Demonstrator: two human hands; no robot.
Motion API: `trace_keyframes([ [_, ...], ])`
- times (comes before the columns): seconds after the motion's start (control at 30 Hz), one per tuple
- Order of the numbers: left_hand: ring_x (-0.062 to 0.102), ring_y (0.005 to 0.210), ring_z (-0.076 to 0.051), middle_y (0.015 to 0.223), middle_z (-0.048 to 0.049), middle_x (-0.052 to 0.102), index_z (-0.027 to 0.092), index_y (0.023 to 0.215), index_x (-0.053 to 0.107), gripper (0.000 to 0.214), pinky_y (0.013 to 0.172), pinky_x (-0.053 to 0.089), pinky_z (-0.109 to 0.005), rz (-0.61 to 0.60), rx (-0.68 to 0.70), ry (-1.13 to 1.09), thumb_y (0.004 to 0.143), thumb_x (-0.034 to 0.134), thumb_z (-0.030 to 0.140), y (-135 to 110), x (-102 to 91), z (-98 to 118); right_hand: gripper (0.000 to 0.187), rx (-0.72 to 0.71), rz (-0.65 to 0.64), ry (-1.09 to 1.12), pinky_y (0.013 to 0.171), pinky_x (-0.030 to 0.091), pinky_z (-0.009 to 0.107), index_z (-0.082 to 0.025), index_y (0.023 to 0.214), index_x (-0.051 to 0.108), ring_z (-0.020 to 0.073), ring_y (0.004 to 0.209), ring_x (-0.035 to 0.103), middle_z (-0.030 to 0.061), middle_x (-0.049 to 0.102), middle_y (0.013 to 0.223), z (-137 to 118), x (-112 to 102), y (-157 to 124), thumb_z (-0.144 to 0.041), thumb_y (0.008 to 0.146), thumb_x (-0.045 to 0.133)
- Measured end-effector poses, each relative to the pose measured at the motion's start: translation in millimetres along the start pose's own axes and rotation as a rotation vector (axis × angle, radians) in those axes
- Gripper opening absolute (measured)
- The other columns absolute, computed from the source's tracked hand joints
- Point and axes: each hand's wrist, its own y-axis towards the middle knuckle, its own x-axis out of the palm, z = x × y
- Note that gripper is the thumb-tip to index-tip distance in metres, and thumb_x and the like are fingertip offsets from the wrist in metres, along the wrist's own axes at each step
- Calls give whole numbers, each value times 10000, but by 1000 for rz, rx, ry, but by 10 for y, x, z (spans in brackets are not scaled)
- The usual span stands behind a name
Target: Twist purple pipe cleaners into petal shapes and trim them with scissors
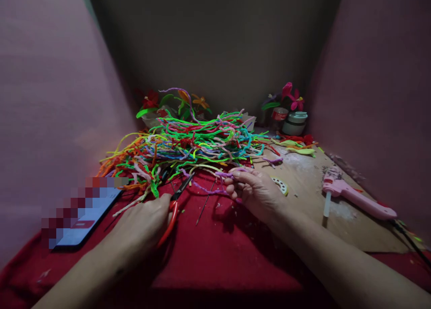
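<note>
Left hand (143,228) clutching red-handled pliers (172,208); right hand (254,190) pinching purple pipe cleaner (205,189); no legible writing.

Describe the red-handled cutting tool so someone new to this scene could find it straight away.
Start at the big tangle of coloured pipe cleaners on the red cloth. Just in front of it, the left hand rests on a pair of pliers. Their curved red handles and dark jaws set them apart from the thin wire alongside.

Pipe-cleaner heap (188,145): neon green, orange, red, pink, teal, purple. In front of it, red cloth (215,250); red-handled pliers (172,210). Right of heap: pink glue gun (357,198), tan board (323,197).
</note>
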Motion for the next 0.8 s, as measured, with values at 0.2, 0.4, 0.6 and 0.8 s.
trace_keyframes([
  [0.2,642,720,-332,773,-200,651,124,789,586,365,600,456,-422,-37,-32,128,845,260,276,17,-31,-67,125,-16,12,-15,446,425,187,-130,716,589,106,502,587,55,665,642,10,-19,6,-192,636,663],
  [0.4,647,681,-265,764,-152,661,130,827,558,291,579,458,-350,-17,-40,173,817,269,156,-188,-129,-88,103,-7,5,-6,451,422,191,-132,716,598,107,513,587,56,665,651,28,-28,19,-176,643,655],
  [0.6,648,696,-313,763,-196,660,93,822,590,310,562,462,-383,-46,-48,201,775,285,123,-20,-45,-45,123,20,1,-3,451,417,195,-121,715,591,110,506,587,57,663,633,37,-4,-4,-164,625,663],
  [0.8,642,741,-330,810,-216,650,76,859,599,402,593,467,-396,57,-39,193,856,244,264,286,-74,33,124,21,-16,29,459,427,200,-125,719,595,115,518,590,51,660,636,31,-1,-12,-156,625,670],
])
